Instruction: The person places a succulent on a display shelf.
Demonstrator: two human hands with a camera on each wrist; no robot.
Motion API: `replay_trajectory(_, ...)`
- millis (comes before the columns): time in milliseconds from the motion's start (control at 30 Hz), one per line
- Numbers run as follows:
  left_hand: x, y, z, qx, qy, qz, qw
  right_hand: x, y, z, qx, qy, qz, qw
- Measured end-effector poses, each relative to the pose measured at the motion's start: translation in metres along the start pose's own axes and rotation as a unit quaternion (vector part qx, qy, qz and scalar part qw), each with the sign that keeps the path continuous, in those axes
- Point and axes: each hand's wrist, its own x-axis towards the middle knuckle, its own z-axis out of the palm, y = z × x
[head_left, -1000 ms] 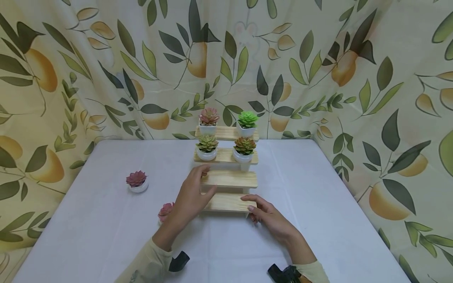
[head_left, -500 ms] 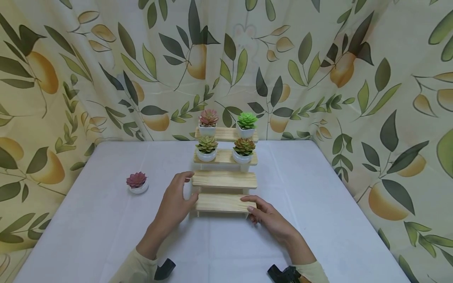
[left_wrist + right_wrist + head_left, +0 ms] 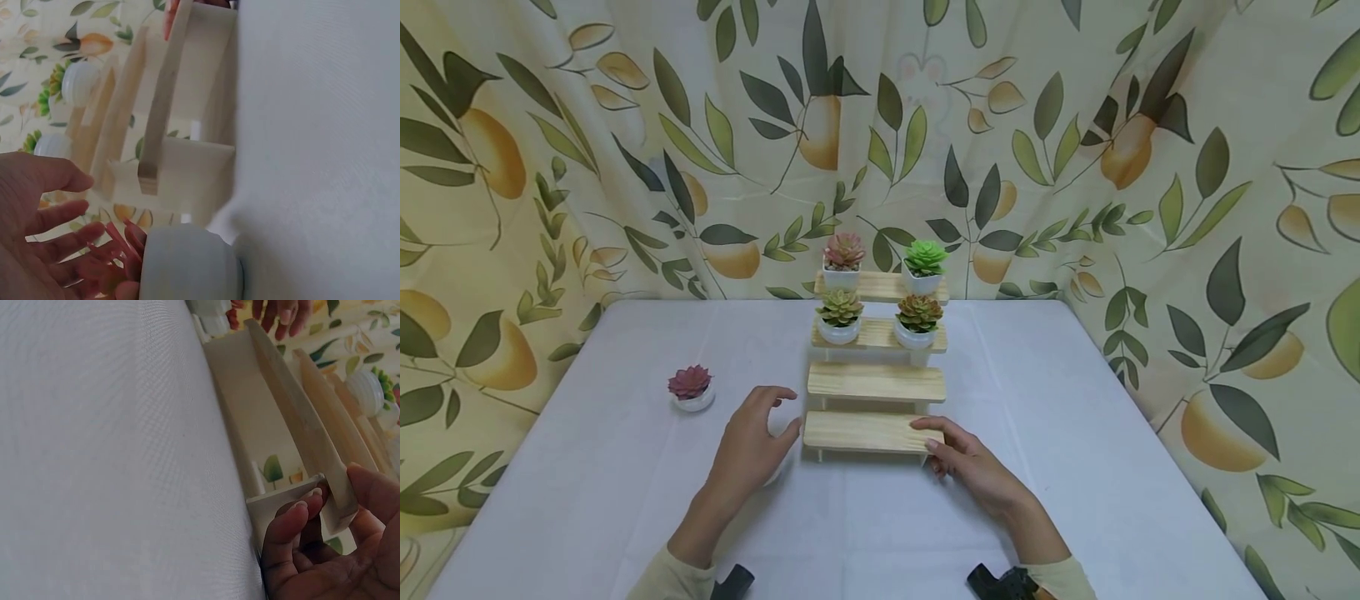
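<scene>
Wooden stand point(image 3: 876, 383) held on white table point(image 3: 1112, 492) by right hand point(image 3: 973, 467).
The right end of the lowest shelf point(image 3: 857, 432) is pinched between thumb and fingers. The left hand point(image 3: 745, 450) is spread, loosely bent, just beside the stand's left end; a pink plant point(image 3: 190, 262) is largely hidden beneath it from overhead, and whether contact is made cannot be told. Four plants point(image 3: 839, 313) are carried on the top two shelves point(image 3: 877, 335). A red plant point(image 3: 691, 386) is set well apart, at left.
</scene>
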Motion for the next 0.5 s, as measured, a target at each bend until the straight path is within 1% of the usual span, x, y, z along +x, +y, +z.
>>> replay_trajectory(200,-0.006,-0.008,-0.005,-0.017,-0.009,-0.004,0.9998,0.000,0.001,0.001,-0.001,0.001,-0.003,1.0000)
replay_trajectory(400,-0.012,-0.016,-0.008,-0.048,-0.032,-0.017,0.9982,0.001,0.001,0.000,0.002,-0.004,-0.003,1.0000)
replay_trajectory(500,-0.016,-0.020,-0.008,-0.056,-0.039,-0.010,0.9976,0.001,0.001,0.000,0.003,-0.005,-0.003,1.0000)
